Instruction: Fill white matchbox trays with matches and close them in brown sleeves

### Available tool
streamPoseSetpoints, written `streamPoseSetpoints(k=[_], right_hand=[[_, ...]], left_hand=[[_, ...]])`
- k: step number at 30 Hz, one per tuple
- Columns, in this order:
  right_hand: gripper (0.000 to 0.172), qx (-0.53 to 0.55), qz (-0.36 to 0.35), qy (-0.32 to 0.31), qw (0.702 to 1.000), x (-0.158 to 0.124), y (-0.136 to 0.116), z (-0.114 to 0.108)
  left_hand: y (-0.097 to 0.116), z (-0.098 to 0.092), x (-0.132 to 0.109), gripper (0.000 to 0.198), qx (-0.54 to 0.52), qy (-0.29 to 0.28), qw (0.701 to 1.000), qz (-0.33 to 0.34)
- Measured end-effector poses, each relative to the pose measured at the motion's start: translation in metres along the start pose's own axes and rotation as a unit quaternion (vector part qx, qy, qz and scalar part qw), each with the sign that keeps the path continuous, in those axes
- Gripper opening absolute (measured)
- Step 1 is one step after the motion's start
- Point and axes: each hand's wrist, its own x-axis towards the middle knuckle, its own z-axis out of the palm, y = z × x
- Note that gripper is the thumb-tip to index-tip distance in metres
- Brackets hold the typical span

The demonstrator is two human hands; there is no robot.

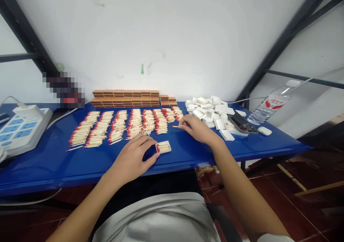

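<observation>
My left hand grips the left end of a small white matchbox tray, thumb at the near side and fingers at the far side. Inside the tray lie several red-tipped matches. Farther right, my right hand pinches a match between thumb and fingertips, its red head pointing left, just above or on the table. Beyond my hands, loose matches lie in several long rows, with a smaller heap close to my right fingertips.
Closed brown matchboxes are stacked along the wall. White empty trays form a pile at the right, beside a phone, a white earbud case and a water bottle. A power strip stands on the blue table at left.
</observation>
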Motion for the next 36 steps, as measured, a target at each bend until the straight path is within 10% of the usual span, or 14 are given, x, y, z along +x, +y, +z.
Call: streamPoseSetpoints(k=[10, 36], right_hand=[[0.014, 0.004, -0.043, -0.058, 0.997, -0.038, -0.075, 0.015], [0.010, 0.064, -0.065, -0.017, 0.996, -0.021, -0.054, 0.021]], left_hand=[[0.001, -0.002, 0.002, 0.017, 0.001, -0.017, 1.000, 0.000], [0.002, -0.001, 0.001, 0.016, 0.000, -0.005, 1.000, 0.003]])
